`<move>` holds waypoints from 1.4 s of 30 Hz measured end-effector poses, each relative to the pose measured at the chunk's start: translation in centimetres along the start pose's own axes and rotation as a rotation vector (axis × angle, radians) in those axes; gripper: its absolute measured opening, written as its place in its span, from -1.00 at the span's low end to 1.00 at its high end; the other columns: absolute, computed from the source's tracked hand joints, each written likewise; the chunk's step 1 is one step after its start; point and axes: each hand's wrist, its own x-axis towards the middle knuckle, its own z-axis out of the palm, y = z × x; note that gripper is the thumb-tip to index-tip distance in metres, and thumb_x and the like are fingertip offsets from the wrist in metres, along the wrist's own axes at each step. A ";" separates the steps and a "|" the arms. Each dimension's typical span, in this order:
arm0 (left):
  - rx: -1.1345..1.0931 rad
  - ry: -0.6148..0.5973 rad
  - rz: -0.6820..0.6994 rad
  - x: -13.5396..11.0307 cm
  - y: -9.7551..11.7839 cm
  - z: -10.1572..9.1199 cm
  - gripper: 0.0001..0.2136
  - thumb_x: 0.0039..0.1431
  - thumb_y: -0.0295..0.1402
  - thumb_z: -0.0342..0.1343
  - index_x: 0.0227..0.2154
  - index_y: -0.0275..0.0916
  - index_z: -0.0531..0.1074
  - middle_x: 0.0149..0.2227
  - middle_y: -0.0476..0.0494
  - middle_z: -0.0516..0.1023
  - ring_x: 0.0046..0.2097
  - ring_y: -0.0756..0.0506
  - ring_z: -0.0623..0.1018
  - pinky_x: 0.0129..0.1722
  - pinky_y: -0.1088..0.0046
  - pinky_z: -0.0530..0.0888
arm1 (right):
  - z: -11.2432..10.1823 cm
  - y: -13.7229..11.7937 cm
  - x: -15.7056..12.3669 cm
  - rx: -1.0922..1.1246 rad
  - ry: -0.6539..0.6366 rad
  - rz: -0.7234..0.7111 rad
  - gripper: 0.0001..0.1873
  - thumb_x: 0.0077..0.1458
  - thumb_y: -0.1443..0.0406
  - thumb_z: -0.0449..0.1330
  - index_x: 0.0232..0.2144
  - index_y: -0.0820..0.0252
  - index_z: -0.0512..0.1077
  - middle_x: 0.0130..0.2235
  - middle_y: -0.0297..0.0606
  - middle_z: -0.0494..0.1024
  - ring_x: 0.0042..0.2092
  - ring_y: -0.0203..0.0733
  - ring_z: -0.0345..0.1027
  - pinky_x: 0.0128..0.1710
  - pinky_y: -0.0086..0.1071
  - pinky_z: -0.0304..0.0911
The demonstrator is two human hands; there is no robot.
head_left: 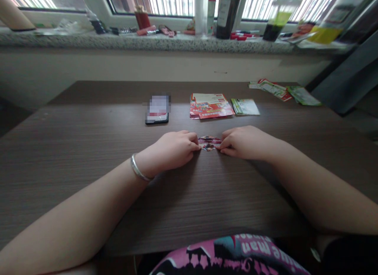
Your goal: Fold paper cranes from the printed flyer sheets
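A small folded piece of printed paper point(209, 143), red and white, lies on the dark wooden table point(88, 149) between my two hands. My left hand point(173, 149), with a silver bracelet on the wrist, has its fingers curled and pinches the paper's left end. My right hand point(246, 142) is curled too and pinches the right end. Both hands rest on the tabletop, and most of the paper is hidden by the fingertips.
Behind my hands lie a black phone point(158, 109), a stack of red leaflets point(210, 106), a green-white leaflet point(245, 107) and more leaflets point(273, 88) at the far right. A stone windowsill point(147, 40) carries bottles and small clutter. A dark panel point(348, 78) leans at right.
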 end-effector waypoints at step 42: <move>-0.208 0.247 -0.140 0.8 -0.7 2.9 -0.72 0.26 -0.25 0.04 -0.05 -0.26 0.39 -0.14 -0.22 0.52 -0.08 -0.16 0.51 -0.06 0.28 0.45 | 5.3 1.7 2.4 0.296 0.352 -0.085 -0.74 0.06 0.19 0.24 -0.18 0.15 0.49 0.00 -0.16 0.50 0.24 0.03 0.11 0.23 0.05 0.01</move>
